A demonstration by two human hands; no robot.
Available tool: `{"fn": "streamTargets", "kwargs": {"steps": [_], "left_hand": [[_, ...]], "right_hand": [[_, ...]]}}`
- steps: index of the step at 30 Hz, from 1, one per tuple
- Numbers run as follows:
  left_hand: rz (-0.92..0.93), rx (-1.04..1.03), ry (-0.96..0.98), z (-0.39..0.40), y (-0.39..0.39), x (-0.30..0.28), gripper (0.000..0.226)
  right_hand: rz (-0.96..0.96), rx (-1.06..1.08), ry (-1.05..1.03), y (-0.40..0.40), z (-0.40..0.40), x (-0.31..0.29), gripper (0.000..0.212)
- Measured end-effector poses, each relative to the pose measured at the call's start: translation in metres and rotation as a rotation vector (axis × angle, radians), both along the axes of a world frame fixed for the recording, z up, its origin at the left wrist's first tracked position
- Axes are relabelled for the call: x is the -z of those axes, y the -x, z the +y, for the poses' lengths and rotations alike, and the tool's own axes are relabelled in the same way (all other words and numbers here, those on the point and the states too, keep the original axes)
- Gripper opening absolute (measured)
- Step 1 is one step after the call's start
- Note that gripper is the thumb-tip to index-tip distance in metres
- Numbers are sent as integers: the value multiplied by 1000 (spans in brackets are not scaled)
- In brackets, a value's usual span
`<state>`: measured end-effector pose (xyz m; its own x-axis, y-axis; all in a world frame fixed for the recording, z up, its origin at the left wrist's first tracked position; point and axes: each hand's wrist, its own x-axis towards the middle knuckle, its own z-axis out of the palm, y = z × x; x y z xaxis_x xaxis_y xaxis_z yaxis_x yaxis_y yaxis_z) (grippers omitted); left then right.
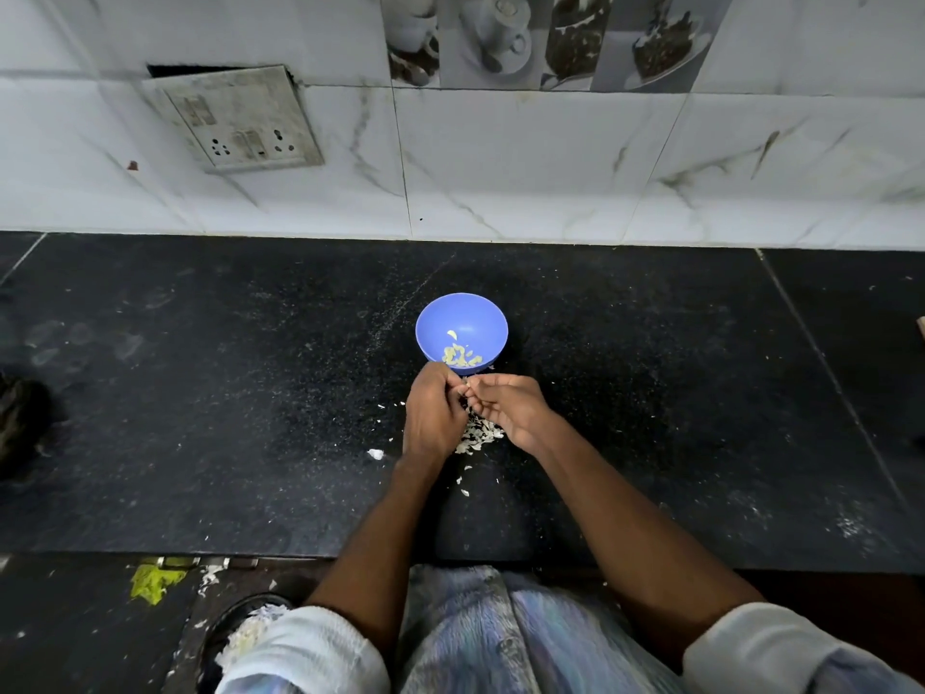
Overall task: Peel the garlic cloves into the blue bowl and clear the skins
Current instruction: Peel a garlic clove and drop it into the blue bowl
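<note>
A small blue bowl (461,318) stands on the black counter with several pale peeled garlic cloves (461,357) in its bottom. Just in front of it my left hand (433,413) and my right hand (505,405) meet, fingers curled together around something small; a garlic clove (464,388) is barely visible between the fingertips. A heap of white garlic skins (478,435) lies on the counter under and between my hands, with loose flakes scattered nearer to me.
The black stone counter (200,393) runs to a white tiled wall with a socket plate (240,120) at the back. A dark object (20,418) sits at the left edge. Skins and yellow scraps (152,583) lie below the counter's front edge.
</note>
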<state>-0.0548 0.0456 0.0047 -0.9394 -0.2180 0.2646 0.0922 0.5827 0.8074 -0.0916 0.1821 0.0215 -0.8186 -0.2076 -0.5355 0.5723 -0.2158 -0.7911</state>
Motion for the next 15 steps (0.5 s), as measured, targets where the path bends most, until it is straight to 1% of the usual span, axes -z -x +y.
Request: {"fn": "streamTargets", "kwargs": {"steps": [3,5,9,12,15], "left_hand": [[5,-1,21,-1,-1,3,19],[-58,-50,-46,-1,0,7,16],[-192,-78,-137,-1,-1,12,16],[-187,-120,-128,-2,-3,13,19],[-230,-181,-119,-2,-3,14,26]], "right_hand": [[-72,-17,52,2,3,-1,9],[-78,-26,36,2,3,0,9],[-15,-15,11,1,3,1,9],[68,-27,-68,0,4,5,5],[118,-22,-149,1,6,6,11]]}}
